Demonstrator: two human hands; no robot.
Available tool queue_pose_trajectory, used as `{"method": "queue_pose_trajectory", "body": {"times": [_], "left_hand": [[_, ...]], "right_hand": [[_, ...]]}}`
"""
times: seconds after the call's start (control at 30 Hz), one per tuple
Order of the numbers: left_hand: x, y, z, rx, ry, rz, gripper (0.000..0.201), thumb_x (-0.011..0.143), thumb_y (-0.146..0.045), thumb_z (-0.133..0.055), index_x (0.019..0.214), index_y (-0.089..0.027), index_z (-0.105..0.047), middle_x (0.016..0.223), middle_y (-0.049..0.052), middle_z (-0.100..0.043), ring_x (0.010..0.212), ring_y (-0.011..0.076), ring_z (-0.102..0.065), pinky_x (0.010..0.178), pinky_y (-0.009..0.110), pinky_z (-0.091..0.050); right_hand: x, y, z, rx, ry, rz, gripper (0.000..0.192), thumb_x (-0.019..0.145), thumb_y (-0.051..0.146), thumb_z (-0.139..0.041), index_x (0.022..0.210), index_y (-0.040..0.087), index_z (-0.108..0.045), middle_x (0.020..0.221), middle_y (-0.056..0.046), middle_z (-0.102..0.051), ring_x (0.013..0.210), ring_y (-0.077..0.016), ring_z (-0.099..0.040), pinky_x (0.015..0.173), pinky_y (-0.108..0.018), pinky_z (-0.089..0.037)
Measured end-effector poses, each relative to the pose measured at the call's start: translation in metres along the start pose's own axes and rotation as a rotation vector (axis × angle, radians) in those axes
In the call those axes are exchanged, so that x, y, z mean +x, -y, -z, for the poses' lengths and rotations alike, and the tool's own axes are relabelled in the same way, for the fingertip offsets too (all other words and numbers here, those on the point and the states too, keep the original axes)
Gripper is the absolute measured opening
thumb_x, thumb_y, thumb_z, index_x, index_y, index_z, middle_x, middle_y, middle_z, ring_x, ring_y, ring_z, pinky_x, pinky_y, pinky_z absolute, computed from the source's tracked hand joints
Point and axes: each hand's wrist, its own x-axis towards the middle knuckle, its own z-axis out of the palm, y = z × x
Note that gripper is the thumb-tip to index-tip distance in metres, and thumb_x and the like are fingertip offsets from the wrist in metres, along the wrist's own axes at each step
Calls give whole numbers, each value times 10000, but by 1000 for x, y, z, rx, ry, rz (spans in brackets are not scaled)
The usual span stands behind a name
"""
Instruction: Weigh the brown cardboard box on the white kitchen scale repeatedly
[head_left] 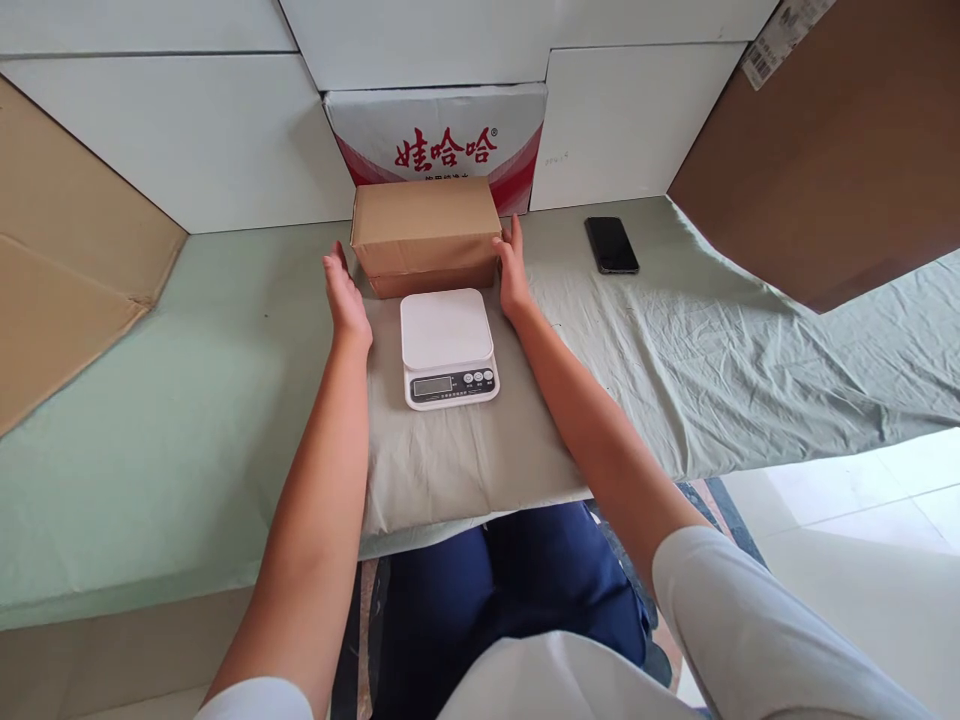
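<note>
A closed brown cardboard box (427, 215) sits on the cloth-covered table. My left hand (348, 305) is open at the box's left side, its fingers extended upward and a small gap showing between palm and box. On the other side, my right hand (514, 268) is open with fingers stretched out; its thumb appears to touch the box's front right corner. Between my forearms, just in front of the box, lies a white digital kitchen scale (446, 330) with a bare platform. Its small display and several buttons face me.
A black phone (611, 245) lies on the green cloth (225, 400) to the right. Behind the box stands a white and red carton (442, 110) against white panels (180, 130). Large cardboard sheets flank the table at left (67, 260) and right (840, 150).
</note>
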Motion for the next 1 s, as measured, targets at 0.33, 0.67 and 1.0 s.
{"method": "queue_pose_trajectory", "body": {"times": [0.33,0.67,1.0], "left_hand": [[-22,-17,-14,32,-4,55,785,1040,-701,-166,1653,-244,-344,1810,18,-217,1692,159,-131,1392,355,-121],[-26,-24,-22,57,-30,97,791,1042,-672,-83,1671,-252,-317,1805,0,-243,1683,142,-172,1374,323,-161],[-22,-16,-20,52,26,6,966,898,-907,-203,1600,-291,-450,1776,46,-332,1675,194,-232,1356,338,-232]], "right_hand": [[-3,-2,3,-61,-80,8,1108,753,964,-400,1643,375,-103,1816,0,-139,1728,-269,-54,1416,-538,-130],[2,-14,11,-135,2,22,1008,818,959,-251,1655,418,-99,1818,69,-133,1731,-225,-25,1419,-514,-144],[-8,8,1,-10,-93,-36,937,823,858,-400,1606,355,-295,1762,12,-327,1667,-219,-290,1379,-475,-272]]}}
